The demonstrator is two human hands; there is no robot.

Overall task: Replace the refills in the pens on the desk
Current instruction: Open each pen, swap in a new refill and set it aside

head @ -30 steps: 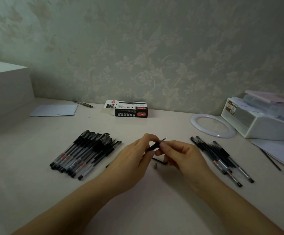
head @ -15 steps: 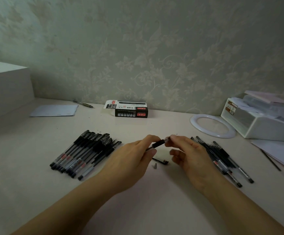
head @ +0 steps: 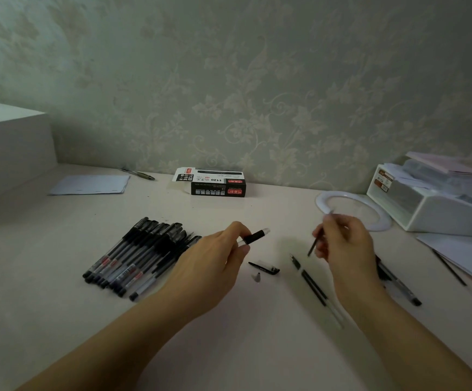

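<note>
We see a pale tabletop [head: 60,320] against a leaf-patterned wall. At the back stands a black and white box [head: 212,183] printed "1120"; its smaller writing is too fine to read. A white tray [head: 426,213] at the right edge carries a red-brown label we cannot read.

Our left hand [head: 215,263] pinches a pen barrel [head: 253,237] between thumb and fingers, its black grip and open end pointing right. Our right hand [head: 344,249] is well apart from it, fingers curled round a thin dark refill [head: 313,245] that slants down to the left. Between and just below the hands lie a cap [head: 264,268] and a small tip [head: 256,277] on the tabletop. A lone pen [head: 312,283] lies beside the right wrist.

A row of pens [head: 141,255] lies left of the left hand, a smaller pile [head: 398,283] partly hidden behind the right wrist.

A white ring [head: 381,221] lies beyond the right hand, papers [head: 460,255] at the right edge, a sheet [head: 91,184] and another pen [head: 138,174] at back left beside a white block [head: 9,148]. Bare tabletop spreads between the forearms and near the front edge.
</note>
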